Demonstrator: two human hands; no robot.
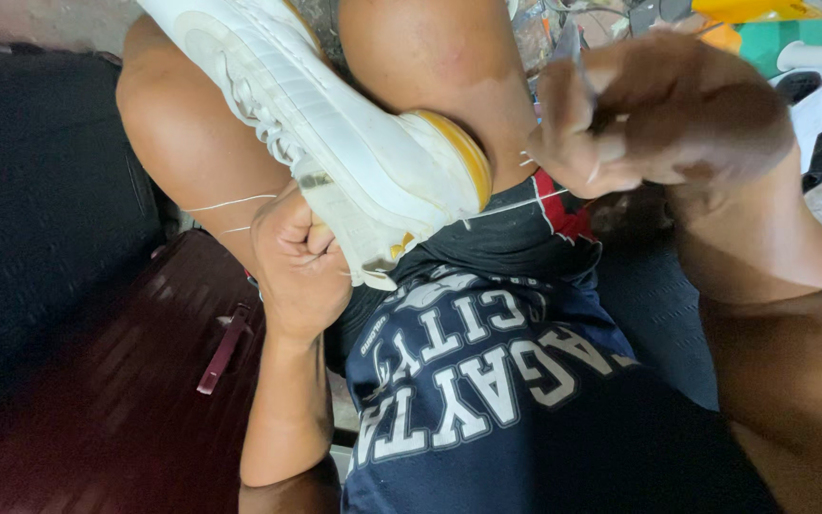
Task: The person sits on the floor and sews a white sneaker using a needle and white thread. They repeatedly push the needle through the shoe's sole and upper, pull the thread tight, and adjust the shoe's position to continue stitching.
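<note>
Bracing a white sneaker (pixel 335 143) between the knees, the clenched left hand (pixel 299 262) steadies its heel while the right hand (pixel 658 114) pinches taut white thread (pixel 516 203) just beside it.

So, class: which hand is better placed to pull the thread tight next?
Probably the right hand: its fingers pinch the white thread running from the shoe. The left hand is fisted beside the sole.

- Shoe (pixel 335 124): white, smooth leather-like upper, faint sheen; amber, rubbery sole edge.
- Thread (pixel 516 205): thin, pale, matt.
- Shirt (pixel 487 381): dark blue knit cloth, matt, with flat white print.
- Case (pixel 126 381): maroon, ribbed, hard-looking, dull gloss.
- Seat (pixel 40 190): black woven cloth, coarse, matt.
</note>
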